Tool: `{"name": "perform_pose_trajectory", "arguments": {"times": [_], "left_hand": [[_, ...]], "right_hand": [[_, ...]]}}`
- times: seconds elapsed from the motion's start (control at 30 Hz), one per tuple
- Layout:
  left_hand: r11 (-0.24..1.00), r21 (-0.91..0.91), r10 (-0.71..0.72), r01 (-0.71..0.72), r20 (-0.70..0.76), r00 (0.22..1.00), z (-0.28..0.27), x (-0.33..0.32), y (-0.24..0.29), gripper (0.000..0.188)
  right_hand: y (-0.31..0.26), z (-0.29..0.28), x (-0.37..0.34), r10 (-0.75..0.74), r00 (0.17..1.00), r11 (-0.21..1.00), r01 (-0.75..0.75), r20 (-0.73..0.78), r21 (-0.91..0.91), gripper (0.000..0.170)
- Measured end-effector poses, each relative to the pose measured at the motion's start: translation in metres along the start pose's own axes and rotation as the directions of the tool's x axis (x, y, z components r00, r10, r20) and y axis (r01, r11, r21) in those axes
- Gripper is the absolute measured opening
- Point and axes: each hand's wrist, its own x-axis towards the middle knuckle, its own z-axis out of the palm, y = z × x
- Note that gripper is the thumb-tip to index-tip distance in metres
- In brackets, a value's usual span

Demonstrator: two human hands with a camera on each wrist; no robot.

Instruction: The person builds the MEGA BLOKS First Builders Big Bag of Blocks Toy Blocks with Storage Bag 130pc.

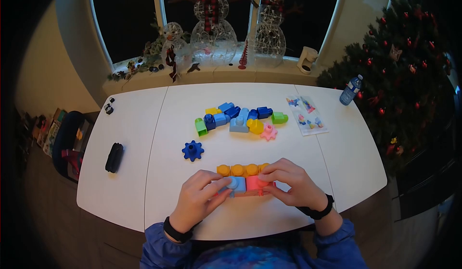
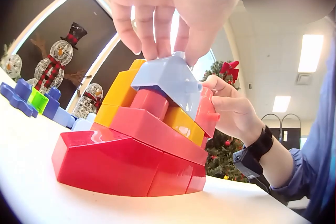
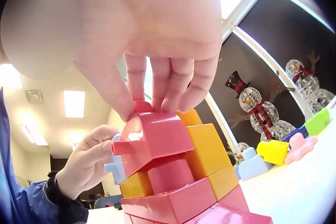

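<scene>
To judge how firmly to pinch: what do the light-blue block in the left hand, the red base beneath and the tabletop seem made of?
Light-blue block: probably rigid molded plastic, smooth with a soft sheen and clean edges.
Red base: likely the same plastic, glossier, with bright reflections.
Tabletop: perhaps white laminate, smooth, fairly matte; core hidden.

the head view looks forward and down from above, wide enough for table [image 1: 120, 197] and window [image 1: 125, 19]. the left wrist view, low and close under the left hand [image 2: 176, 3], faces across the stacked blocks [image 2: 152, 132] to the right hand [image 2: 239, 115]; the right wrist view faces back, just as near. both share blocks and snowmen [image 2: 50, 70].
</scene>
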Motion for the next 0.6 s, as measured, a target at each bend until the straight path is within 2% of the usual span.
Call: {"name": "perform_pose_trajectory", "arguments": {"times": [0.2,0.3,0.4,0.5,0.6], "left_hand": [[1.0,0.003,0.006,-0.006,-0.003,1.0,0.0007,0.001,0.0006,0.033],[1.0,0.007,0.012,-0.013,0.005,1.0,0.0001,0.0003,-0.0007,0.034],[1.0,0.015,0.016,-0.016,0.037,0.999,-0.0021,0.001,-0.0016,0.035],[1.0,-0.006,0.008,-0.008,0.063,0.998,-0.0056,0.0037,-0.0012,0.036],[0.998,-0.057,0.0,0.003,0.063,0.998,-0.0075,0.0068,-0.004,0.034]], "right_hand": [[0.0012,0.0025,-0.0036,-0.013,1.0,0.998,0.014,0.005,-0.064,0.025],[-0.001,0.0029,-0.001,-0.068,0.997,0.992,0.064,-0.034,-0.105,0.027],[-0.0032,0.001,-0.0003,-0.043,0.997,0.992,0.035,-0.063,-0.119,0.031],[0.0013,0.008,-0.0039,0.065,0.994,0.998,-0.065,-0.086,0.008,0.033],[0.005,0.0105,-0.0057,0.087,0.994,0.995,-0.084,-0.071,0.051,0.032]]}}
